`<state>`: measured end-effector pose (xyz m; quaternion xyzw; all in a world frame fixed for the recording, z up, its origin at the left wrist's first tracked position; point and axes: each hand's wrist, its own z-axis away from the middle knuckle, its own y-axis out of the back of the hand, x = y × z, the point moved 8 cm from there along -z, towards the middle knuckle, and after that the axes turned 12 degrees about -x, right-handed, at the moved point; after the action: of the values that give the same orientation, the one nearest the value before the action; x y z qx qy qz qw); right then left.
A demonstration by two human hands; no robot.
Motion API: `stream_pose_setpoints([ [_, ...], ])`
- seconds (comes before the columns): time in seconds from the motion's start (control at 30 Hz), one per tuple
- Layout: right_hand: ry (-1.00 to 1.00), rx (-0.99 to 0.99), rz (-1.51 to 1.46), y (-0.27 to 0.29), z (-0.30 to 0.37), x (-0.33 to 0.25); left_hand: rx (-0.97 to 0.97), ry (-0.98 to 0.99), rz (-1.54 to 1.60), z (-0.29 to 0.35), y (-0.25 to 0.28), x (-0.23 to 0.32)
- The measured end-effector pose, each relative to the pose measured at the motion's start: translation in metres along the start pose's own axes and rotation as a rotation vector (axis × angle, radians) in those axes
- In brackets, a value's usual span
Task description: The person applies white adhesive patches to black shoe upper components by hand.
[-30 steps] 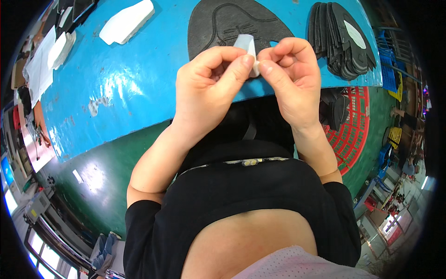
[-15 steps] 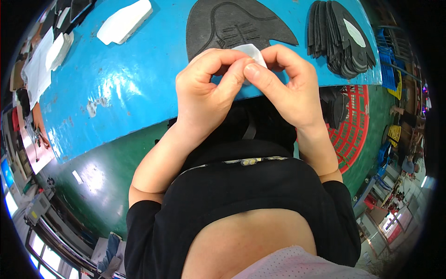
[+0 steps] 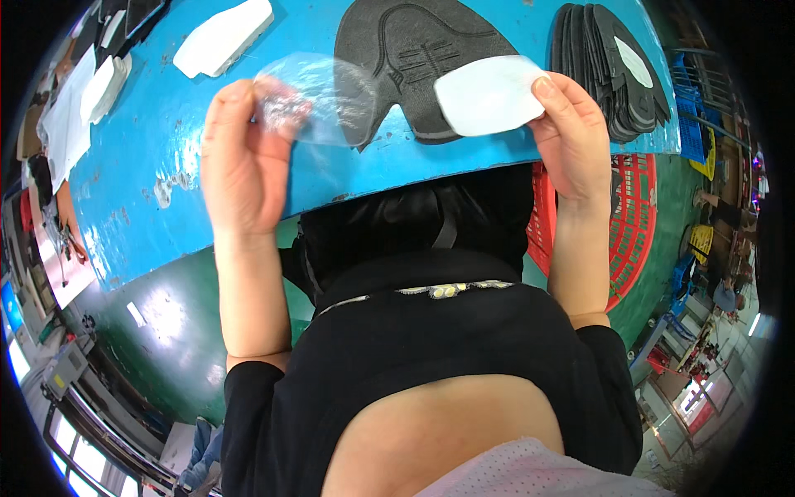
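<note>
Left hand pinched on a clear film sheet at 11 o'clock | right hand pinched on a white oval pad at 1 o'clock | hands well apart above blue table | black sole piece at 12 o'clock between them

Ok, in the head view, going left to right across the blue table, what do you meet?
White foam pieces → left hand pinching a clear film → big black sole sheet → white oval patch → right hand → stack of black soles.
</note>
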<state>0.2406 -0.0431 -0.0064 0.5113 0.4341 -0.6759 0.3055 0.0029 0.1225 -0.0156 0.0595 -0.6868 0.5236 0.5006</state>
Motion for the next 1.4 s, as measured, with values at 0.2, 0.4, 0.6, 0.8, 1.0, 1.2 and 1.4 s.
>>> stream_pose_setpoints([
  [0.2, 0.349, 0.062, 0.57, -0.036, 0.01, -0.042, -0.335, 0.089, 0.047, 0.012, -0.043, -0.002],
  [0.4, 0.871, -0.094, 1.374, -0.12, 0.032, -0.048, -0.561, 0.307, -0.118, 0.027, -0.085, -0.05],
  [0.6, 0.648, -0.032, 0.895, -0.069, 0.027, -0.055, -0.415, 0.272, -0.294, 0.025, -0.082, -0.05],
  [0.8, -0.283, -0.33, 0.456, -0.044, -0.012, -0.002, -0.676, -0.005, -0.701, 0.028, -0.094, -0.041],
  [1.0, 0.103, -0.134, 0.251, -0.043, 0.002, 0.003, -0.505, 0.235, -0.868, 0.029, -0.077, -0.046],
  [1.2, 0.173, 0.004, 0.739, -0.053, -0.034, -0.027, -0.345, 0.297, -0.861, -0.022, -0.066, -0.036],
  [1.4, 0.152, 0.025, 0.936, -0.053, -0.047, -0.02, -0.298, 0.198, -1.077, -0.031, -0.06, -0.044],
])
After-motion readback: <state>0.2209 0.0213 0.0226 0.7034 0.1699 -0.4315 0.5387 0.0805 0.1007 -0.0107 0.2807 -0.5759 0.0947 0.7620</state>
